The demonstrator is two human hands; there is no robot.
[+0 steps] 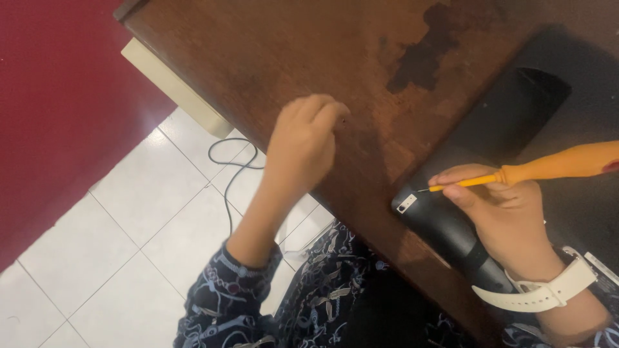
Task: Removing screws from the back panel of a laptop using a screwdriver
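The right hand (509, 219) grasps an orange screwdriver (541, 169), its tip over a black device (490, 161) lying near the wooden table's (290, 58) front edge. The left hand (303, 145) pinches a tiny dark screw (343, 120) above the table's middle.

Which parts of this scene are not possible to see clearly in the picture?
Head view only:
- Left hand: curled fingers hide whatever they pinch; a small dark speck beside them is too small to identify.
- Orange-handled screwdriver: handle end cut off by the right edge.
- Black flat device: partly covered by the right hand.
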